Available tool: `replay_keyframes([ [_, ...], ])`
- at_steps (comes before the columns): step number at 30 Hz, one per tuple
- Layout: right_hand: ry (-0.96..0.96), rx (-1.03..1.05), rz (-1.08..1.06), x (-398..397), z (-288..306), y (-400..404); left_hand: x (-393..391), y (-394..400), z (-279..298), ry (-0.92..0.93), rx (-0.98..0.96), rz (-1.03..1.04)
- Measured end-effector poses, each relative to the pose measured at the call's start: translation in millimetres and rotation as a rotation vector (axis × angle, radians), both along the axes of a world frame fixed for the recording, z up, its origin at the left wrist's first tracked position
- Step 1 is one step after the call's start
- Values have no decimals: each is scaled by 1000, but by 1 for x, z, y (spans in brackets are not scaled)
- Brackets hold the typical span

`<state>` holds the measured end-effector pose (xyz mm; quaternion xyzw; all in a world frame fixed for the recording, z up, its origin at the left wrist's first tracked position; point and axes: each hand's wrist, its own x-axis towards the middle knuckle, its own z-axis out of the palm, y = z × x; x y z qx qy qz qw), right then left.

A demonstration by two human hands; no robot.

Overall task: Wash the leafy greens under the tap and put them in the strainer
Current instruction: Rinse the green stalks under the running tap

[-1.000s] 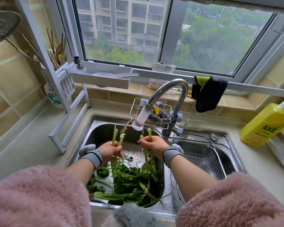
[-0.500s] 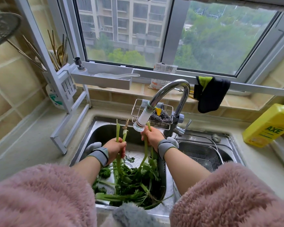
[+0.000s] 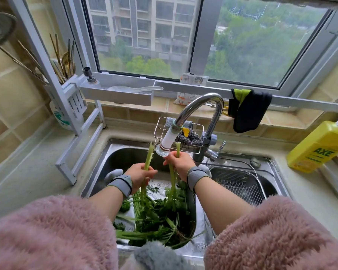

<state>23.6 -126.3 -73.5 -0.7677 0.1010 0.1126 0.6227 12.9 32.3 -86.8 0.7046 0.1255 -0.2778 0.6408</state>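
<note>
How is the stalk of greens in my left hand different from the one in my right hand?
The stalk in the left hand stands left of the white tap nozzle, its top clear of it; the stalk in the right hand rises right behind the nozzle. Both are pale green, held upright, leaves hanging down over the steel sink.

Over the last second the right hand [image 3: 180, 165] is rising toward the tap nozzle [image 3: 163, 148], carrying its gripped stalk [image 3: 172, 172] up with it; the stalk's cut end, earlier well below and to the right of the nozzle, is now showing just beside it on the right, and the knuckles are now sitting directly under the outlet. The left hand [image 3: 140, 175] is lifting slightly as well, bringing its own stalks [image 3: 149, 158] closer to the nozzle on the left side. The gap between the two hands is narrowing.
</note>
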Motion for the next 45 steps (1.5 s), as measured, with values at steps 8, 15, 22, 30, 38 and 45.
replay_keyframes([
  [8,38,171,-43,2,0,2,-2,-13,-3,41,-82,53],
  [15,68,284,-72,4,-1,10,-5,-17,-5,7,-17,28],
  [22,39,53,25,-6,-8,3,-2,-21,-10,-11,-49,123],
  [30,30,-90,94,-2,-7,-2,0,-17,-8,22,-77,185],
  [38,-19,-76,192,-4,-16,4,10,-15,1,36,-195,307],
  [45,-56,-182,212,-6,-15,1,9,-24,6,-39,-208,250],
])
